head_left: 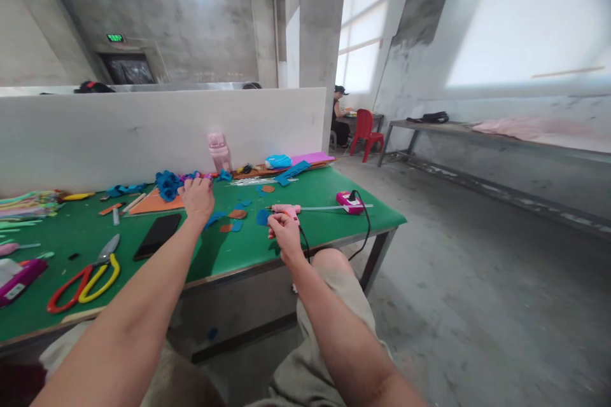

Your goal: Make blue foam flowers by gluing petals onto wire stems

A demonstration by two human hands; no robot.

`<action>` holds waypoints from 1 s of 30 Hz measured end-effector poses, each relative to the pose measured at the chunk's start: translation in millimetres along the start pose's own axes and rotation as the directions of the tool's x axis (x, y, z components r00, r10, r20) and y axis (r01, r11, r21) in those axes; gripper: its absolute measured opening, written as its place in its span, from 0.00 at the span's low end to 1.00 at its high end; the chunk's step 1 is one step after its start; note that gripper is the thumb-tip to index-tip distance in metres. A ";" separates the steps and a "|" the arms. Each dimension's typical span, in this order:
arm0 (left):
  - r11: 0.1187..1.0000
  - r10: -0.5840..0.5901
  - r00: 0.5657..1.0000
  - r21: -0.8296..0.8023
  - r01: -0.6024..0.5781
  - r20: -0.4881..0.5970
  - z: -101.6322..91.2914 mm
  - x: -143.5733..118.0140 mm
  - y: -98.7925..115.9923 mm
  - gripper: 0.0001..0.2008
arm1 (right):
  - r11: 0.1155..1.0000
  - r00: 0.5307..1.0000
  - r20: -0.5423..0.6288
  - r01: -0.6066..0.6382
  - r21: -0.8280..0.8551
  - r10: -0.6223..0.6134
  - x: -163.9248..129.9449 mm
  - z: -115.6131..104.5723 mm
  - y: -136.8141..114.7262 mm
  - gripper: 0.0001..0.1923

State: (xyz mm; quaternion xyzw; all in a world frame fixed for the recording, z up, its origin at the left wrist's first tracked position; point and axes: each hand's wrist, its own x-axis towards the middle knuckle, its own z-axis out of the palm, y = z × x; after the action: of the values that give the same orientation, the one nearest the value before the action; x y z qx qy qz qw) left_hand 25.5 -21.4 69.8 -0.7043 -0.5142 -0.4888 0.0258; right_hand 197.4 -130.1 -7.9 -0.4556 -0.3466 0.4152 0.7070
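Pink glue gun (287, 209) gripped at the near edge of the green table (305, 229), nozzle toward the right, black cord hanging down beside the knee. Right hand (285, 234) closed around its handle. Left hand (197, 198) stretched farther in, fingers curled at a small purple piece; grip not clear to see. Just beyond, blue foam flowers (168, 184) on an orange sheet (155, 203). Black phone (157, 235) near the left forearm. Scissors (88, 276) with red and yellow handles at the left front. Pink bottle (219, 152) against the white partition.
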 end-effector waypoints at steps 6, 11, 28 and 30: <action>0.967 -0.143 0.982 -0.194 0.165 0.122 -11.4 -53.9 12.8 0.12 | 1.000 1.000 -0.026 0.013 0.002 -0.013 -2.5 1.1 -1.4 0.08; 0.759 -0.260 0.902 -0.504 0.412 0.345 -26.6 -104.4 31.5 0.13 | 1.000 1.000 -0.010 0.017 -0.018 -0.017 -10.5 6.2 1.3 0.08; 0.546 -0.209 0.799 -0.610 0.574 0.564 -31.9 -129.2 55.7 0.10 | 0.997 0.998 -0.018 0.058 -0.047 -0.059 -36.8 5.9 -6.3 0.11; 0.483 -0.212 0.775 -0.625 0.613 0.595 -31.8 -129.3 55.1 0.10 | 0.994 0.996 -0.040 0.078 -0.081 -0.082 -27.0 9.1 -8.2 0.11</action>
State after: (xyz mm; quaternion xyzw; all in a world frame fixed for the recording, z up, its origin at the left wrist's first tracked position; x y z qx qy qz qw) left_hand 46.6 -154.8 19.6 -0.5795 -0.3912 -0.4819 -0.5282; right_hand 180.5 -153.2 -0.1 -0.4779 -0.3652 0.3624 0.7119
